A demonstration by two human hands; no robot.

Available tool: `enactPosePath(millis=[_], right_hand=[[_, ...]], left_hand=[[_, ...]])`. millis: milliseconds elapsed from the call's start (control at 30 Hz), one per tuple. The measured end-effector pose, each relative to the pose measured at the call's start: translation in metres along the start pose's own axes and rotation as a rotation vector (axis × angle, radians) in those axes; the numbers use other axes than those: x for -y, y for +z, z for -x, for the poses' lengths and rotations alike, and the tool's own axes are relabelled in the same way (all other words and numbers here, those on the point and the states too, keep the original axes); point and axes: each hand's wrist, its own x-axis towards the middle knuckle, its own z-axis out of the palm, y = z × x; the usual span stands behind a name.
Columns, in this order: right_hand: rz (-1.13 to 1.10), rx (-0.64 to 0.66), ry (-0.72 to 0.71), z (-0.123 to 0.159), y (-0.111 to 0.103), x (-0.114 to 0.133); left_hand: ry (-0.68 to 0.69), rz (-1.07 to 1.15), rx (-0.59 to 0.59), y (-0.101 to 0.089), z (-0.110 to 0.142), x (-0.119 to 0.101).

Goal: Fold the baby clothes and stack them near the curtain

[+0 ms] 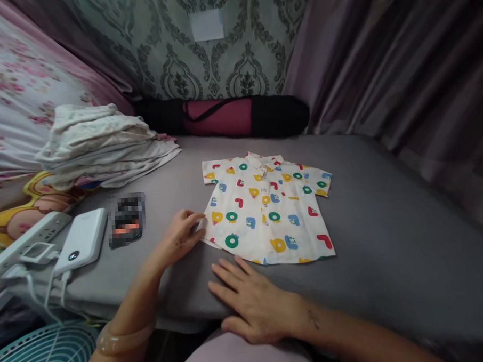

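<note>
A small white short-sleeved shirt (262, 212) with red, yellow, green and blue prints lies spread flat, front side up, its collar pointing away from me. At its left edge near the hem, my left hand (183, 234) pinches the fabric between thumb and fingers and lifts that bit slightly. My right hand (257, 300) rests just below the hem at the near edge of the grey-covered surface (388, 238), fingers spread, holding nothing. The fingertips of the right hand lie close to the hem.
Folded clothes (99, 139) are piled at the back left. A white power bank (82, 238) and a power strip (47, 232) with cables lie at left, beside a blurred dark item (127, 220). A black-and-maroon long bag (223, 118) lines the back. A teal fan (44, 355) stands lower left.
</note>
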Motion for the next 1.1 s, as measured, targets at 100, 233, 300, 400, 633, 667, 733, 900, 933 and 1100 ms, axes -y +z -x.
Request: enactPosePath(millis=[100, 233, 300, 400, 633, 667, 733, 900, 933, 1100], right_hand=[[-0.174, -0.026, -0.037, 0.024, -0.008, 0.002], [-0.102, -0.296, 0.261, 0.043, -0.02, -0.018], [0.022, -0.377, 0.389, 0.049, -0.023, -0.029], [0.128, -0.368, 0.438, 0.052, -0.022, -0.04], [0.212, -0.352, 0.44, 0.049, -0.019, -0.045], [0.179, -0.375, 0.451, 0.048, -0.02, -0.045], [0.111, -0.426, 0.475, 0.048, -0.022, -0.046], [0.038, -0.446, 0.486, 0.047, -0.021, -0.04], [0.03, -0.429, 0.469, 0.047, -0.02, -0.038], [-0.068, -0.339, 0.373, 0.056, -0.033, -0.045]], left_hand=[[0.096, -0.01, -0.115, 0.006, 0.002, -0.025], [0.276, 0.166, 0.092, 0.021, 0.004, -0.072], [0.344, 0.182, 0.209, 0.03, 0.004, -0.09], [0.386, 0.123, 0.29, 0.041, 0.002, -0.102], [0.4, 0.06, 0.311, 0.046, -0.002, -0.102], [0.403, 0.057, 0.317, 0.046, -0.002, -0.103], [0.407, 0.044, 0.337, 0.044, -0.001, -0.106], [0.417, 0.025, 0.359, 0.039, 0.003, -0.112], [0.415, 0.04, 0.363, 0.037, 0.003, -0.112], [0.38, 0.126, 0.356, 0.033, -0.013, -0.108]])
